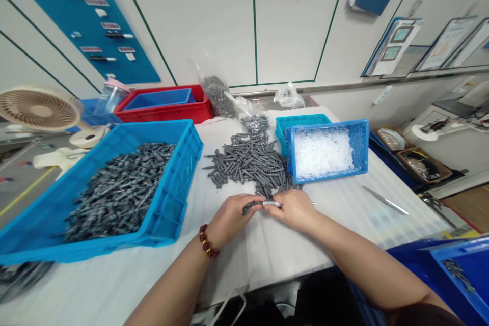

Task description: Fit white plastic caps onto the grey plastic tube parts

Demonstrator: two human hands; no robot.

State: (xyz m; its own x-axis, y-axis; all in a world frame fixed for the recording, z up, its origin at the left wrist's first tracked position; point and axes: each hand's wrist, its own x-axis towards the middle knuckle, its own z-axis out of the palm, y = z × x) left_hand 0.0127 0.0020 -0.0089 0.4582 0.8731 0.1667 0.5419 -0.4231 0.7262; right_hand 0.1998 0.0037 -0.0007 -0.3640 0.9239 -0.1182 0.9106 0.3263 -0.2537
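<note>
Well left of the grip: a blue plastic crate (174, 135), heaped with grey ribbed plastic parts (118, 191).
Left hand (231, 219): closed round one grey ribbed part (250, 208), a red bead bracelet (206, 241) on the wrist.
Between the hands: the part's long axis lies roughly level, left to right, its grey end nearer the left hand, a white piece (271, 204) toward the right hand.
Right hand (292, 209): fingers closed at the white piece; the exact hold is hidden.
Beyond the grip: a loose heap of grey parts (248, 160) on a white sheet (275, 260).
Right of the grip: a blue tray (364, 147) of white pieces, then steel tweezers (385, 200) lying on the sheet.
</note>
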